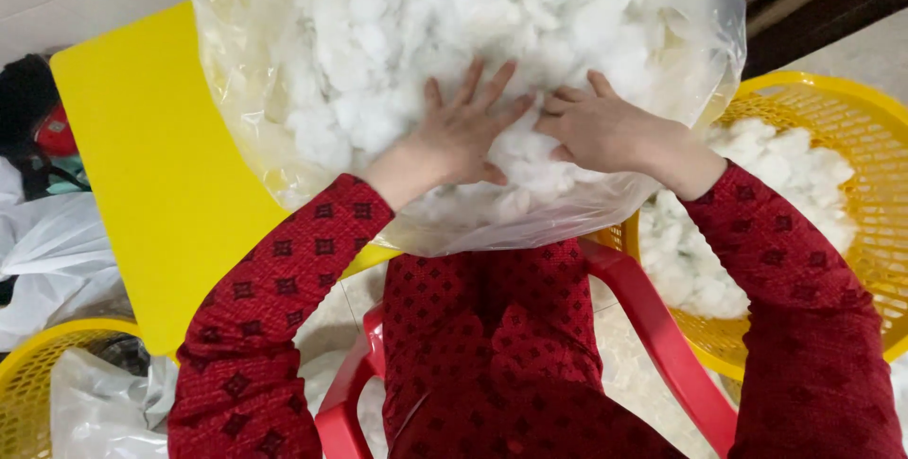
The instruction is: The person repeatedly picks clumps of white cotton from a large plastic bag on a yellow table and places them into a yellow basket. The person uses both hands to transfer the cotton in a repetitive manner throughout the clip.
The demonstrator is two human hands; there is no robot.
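Note:
A big clear plastic bag [255, 128] full of white fluffy stuffing [378, 34] lies on a yellow table [142, 156] in front of me. My left hand [454, 133] rests inside the bag's mouth with fingers spread on the stuffing. Beside it, my right hand [601, 128] has its fingers curled into a clump of the white stuffing. Both sleeves are red with a dark pattern.
A yellow mesh basket [851, 119] at the right holds more white stuffing [757, 213]. I sit on a red plastic chair [653, 327]. Another yellow basket [38, 364] with plastic bags [95, 412] is at the lower left, and dark items [28, 109] lie beyond it.

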